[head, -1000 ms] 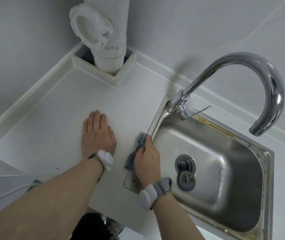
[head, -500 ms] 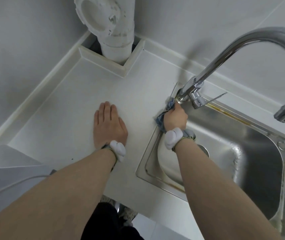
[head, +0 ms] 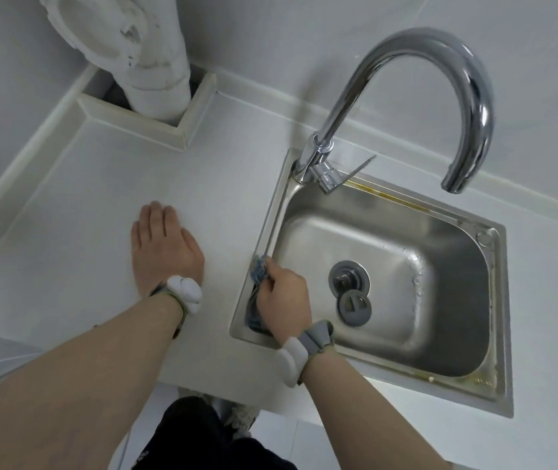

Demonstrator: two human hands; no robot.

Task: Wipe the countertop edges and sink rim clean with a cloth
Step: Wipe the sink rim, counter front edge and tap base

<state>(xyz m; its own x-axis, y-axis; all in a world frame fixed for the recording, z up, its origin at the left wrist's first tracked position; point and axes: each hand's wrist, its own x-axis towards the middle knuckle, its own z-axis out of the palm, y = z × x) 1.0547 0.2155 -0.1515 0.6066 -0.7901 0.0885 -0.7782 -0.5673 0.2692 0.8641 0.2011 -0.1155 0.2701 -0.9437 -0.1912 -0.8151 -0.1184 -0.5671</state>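
— How is the light?
— Soft, even, cool; the faucet [head: 406, 106] throws a faint shadow on the wall and carries bright glare streaks
— Sharpness?
— Mostly crisp; wide-angle bending at the edges, forearms slightly soft

The right hand [head: 282, 300] holds a crumpled blue cloth [head: 257, 270] against the left rim of the shiny steel sink [head: 272, 212]. The left hand [head: 164, 247] lies flat on the white tabletop [head: 101, 184]. A curved silver tap [head: 467, 72] bends over the sink.
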